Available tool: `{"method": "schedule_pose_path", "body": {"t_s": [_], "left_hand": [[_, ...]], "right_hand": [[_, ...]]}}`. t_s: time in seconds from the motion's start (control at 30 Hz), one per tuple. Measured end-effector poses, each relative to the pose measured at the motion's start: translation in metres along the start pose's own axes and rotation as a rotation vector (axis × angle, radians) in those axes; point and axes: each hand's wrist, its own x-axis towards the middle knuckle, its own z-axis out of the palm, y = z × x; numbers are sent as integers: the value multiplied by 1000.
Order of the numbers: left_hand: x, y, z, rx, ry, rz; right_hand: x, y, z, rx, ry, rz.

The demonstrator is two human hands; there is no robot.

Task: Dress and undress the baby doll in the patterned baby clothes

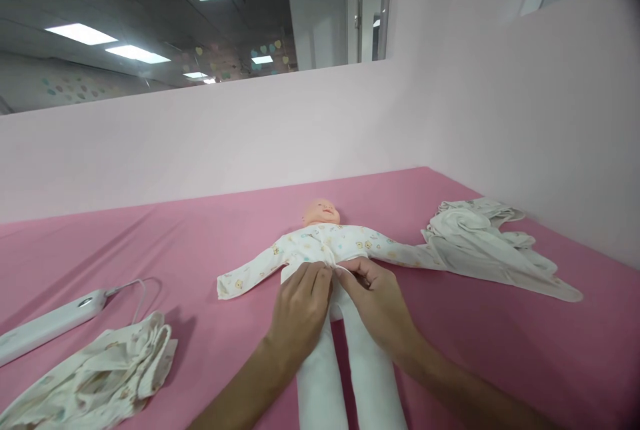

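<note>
A baby doll [323, 212] lies on its back, wearing a white patterned top [300, 243] with its sleeves spread wide. White pants [323, 377] cover its legs, which point toward me. At the doll's waist, my left hand [304, 300] has its fingers closed on the waistband. My right hand [375, 297] pinches the same waistband just beside it, thumb and fingertips together. The two hands nearly meet at the middle of the waist. Exactly how much cloth sits between the fingers is hidden.
Pink sheeting [200, 243] covers the surface, with white walls behind and to the right. Crumpled white clothes [485, 243] lie by the doll's right-hand sleeve. At left are a bundled patterned garment [110, 370] and a white device [55, 323] with a cord.
</note>
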Motion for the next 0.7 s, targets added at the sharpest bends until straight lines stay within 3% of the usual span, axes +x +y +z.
{"method": "schedule_pose_path", "body": {"t_s": [0.7], "left_hand": [[-5,2,3,-130,-17,-108]], "right_hand": [[-9,9,7,-79,21,-128]]}}
